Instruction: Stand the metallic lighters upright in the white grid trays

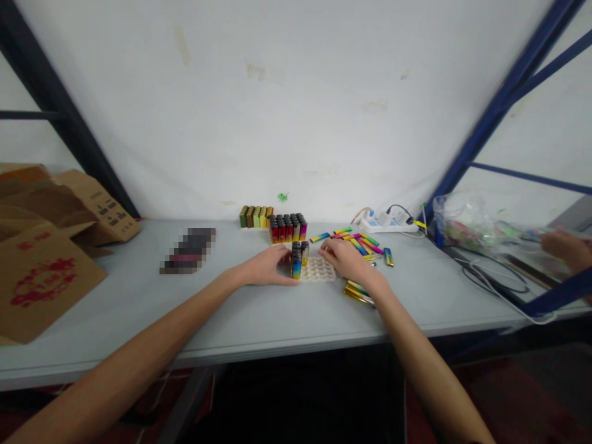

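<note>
A pale tray (pixel 319 270) with rows of round holes lies on the table between my hands. A few lighters (pixel 296 264) with blue-and-yellow bodies and black tops stand upright at its left end. My left hand (pixel 266 266) curls round that end, thumb in front and fingers behind, steadying the tray beside the lighters. Over the tray's far right edge, my right hand (pixel 346 259) has its fingers bent together; whatever is between the fingertips is hidden. Loose shiny lighters (pixel 363 245) in several colours lie just beyond my right hand, and gold ones (pixel 357 293) lie under its wrist.
Behind the tray stand a block of red lighters (pixel 287 229) and a block of green-yellow ones (pixel 256 217). A pixelated dark item (pixel 189 251) and cardboard boxes (pixel 55 259) are left. To the right are a power strip (pixel 386 222), cables, plastic bags and another person's hand (pixel 567 246).
</note>
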Available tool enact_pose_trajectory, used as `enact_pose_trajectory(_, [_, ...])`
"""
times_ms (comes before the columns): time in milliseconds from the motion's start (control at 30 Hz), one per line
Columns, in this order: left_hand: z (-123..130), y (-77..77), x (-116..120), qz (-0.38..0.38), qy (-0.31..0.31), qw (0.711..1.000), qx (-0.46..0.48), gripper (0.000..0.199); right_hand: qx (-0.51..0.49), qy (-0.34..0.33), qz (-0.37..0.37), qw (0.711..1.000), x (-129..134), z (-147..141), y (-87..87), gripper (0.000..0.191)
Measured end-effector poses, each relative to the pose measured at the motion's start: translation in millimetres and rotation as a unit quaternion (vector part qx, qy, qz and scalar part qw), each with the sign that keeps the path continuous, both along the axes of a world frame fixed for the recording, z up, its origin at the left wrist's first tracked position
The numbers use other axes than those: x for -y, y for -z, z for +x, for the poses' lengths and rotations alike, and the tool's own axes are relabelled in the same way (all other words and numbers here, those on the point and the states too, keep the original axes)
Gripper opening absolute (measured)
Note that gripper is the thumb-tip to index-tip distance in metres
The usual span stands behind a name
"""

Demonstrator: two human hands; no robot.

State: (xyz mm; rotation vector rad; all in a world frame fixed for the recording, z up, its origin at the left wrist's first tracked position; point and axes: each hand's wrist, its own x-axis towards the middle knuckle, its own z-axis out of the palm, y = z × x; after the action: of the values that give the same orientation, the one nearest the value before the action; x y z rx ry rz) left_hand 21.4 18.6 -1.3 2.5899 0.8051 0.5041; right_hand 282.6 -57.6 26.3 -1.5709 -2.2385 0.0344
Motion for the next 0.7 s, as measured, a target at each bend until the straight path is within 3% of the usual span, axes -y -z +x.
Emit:
enact_pose_trajectory(167, [0.1, -1.1, 0.4, -0.001, -0.013, 1.0, -0.015, 0.075, 0.038, 0.13, -0.004, 0.991, -9.9, 72.6, -8.0, 0.019])
enact_pose_trajectory(267, [0.6, -1.6, 0.4, -0.005, -0.012, 1.0, -0.016, 0.074, 0.067, 0.242, -0.038, 0.967, -12.5, 123.7, 1.6, 0.023])
enact_pose_trajectory(367, [0.6, -2.1, 0.5, -0.007, -0.012, 1.0, -0.024, 0.073, 0.08, 0.298, -0.068, 0.949, -12.2, 160.0, 13.2, 0.026])
enact_pose_trajectory(467, [0.1, -2.7, 0.5, -0.009, -0.013, 0.999, -0.032, 0.075, 0.075, 0.31, -0.102, 0.942, -12.5, 173.9, 20.0, 0.031])
enact_pose_trajectory(600, [-0.4, -3.1, 1.0, -0.007, -0.02, 1.0, -0.023, 0.076, 0.025, 0.296, -0.138, 0.945, -14.9, 171.8, 22.1, 0.027])
enact_pose_trajectory(700, [-0.4, -3.5, 1.4, -0.004, -0.017, 1.0, -0.023, 0.076, -0.021, 0.292, -0.145, 0.945, -14.2, 170.1, 21.6, 0.034])
